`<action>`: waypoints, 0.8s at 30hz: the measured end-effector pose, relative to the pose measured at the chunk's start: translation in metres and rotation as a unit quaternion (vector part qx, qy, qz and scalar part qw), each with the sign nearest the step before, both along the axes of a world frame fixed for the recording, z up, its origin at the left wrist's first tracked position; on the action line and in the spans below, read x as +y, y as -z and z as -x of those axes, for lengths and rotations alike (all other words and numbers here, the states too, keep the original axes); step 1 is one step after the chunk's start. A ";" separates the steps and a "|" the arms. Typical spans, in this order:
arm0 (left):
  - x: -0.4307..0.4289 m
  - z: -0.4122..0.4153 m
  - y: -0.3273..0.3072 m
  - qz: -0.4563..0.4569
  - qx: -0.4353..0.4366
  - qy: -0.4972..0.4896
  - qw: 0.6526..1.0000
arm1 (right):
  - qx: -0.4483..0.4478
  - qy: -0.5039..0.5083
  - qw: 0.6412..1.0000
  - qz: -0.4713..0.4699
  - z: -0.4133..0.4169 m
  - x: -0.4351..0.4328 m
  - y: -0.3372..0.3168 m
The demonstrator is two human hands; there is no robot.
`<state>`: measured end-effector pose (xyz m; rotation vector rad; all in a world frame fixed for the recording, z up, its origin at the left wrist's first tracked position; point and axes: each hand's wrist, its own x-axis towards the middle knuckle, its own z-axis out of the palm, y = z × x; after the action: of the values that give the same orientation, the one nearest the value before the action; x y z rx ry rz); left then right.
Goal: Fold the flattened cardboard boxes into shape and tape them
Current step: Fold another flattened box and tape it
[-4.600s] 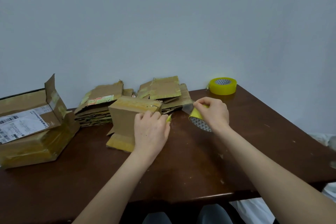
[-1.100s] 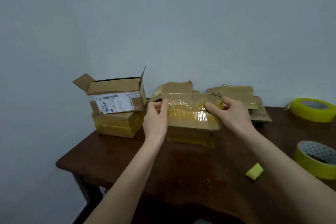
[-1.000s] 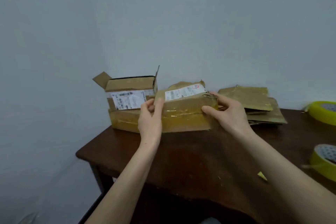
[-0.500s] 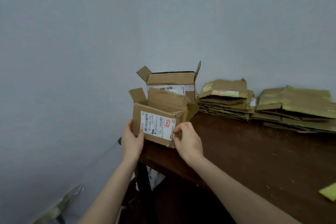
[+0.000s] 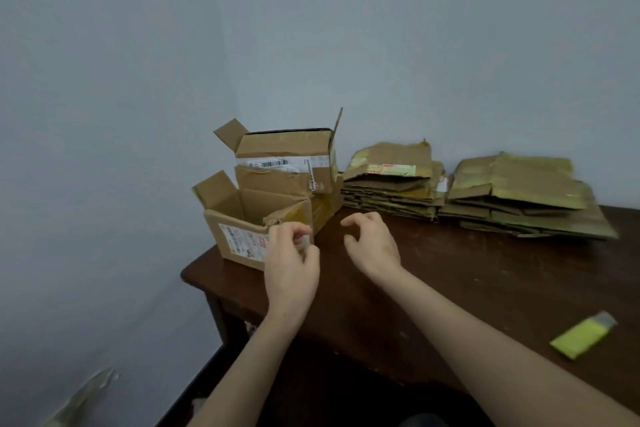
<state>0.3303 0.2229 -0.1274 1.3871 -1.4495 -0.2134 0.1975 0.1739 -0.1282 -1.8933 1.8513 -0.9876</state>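
Observation:
A small folded cardboard box (image 5: 239,218) with a shipping label stands on the left corner of the dark wooden table (image 5: 485,274), its top flaps up. My left hand (image 5: 291,263) hovers in front of the box's right front corner with loosely curled fingers and nothing in them. My right hand (image 5: 372,246) hangs over the table just right of the box, fingers loosely curled, holding nothing. Two stacks of flattened boxes, one (image 5: 391,191) in the middle and one (image 5: 526,198) to the right, lie along the wall.
Behind the small box stands a larger open box (image 5: 284,152) on top of a yellow-taped one (image 5: 325,208). A yellow-green cutter (image 5: 581,338) lies at the near right. The table's corner (image 5: 187,274) drops off left of the small box. The wall is close behind.
Both hands carried the taped box to the table's left corner, turned it open side up, set it down and let go. My view swung left, and the tape rolls left the frame.

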 end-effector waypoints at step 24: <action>-0.192 0.300 0.011 -0.252 -0.181 0.296 0.903 | -0.424 0.343 0.839 0.003 0.337 -0.068 -0.022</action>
<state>0.0307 0.0308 -0.1386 1.3868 -2.2266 -0.8007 -0.1399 0.1055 -0.1062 -0.5014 1.8760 -1.6731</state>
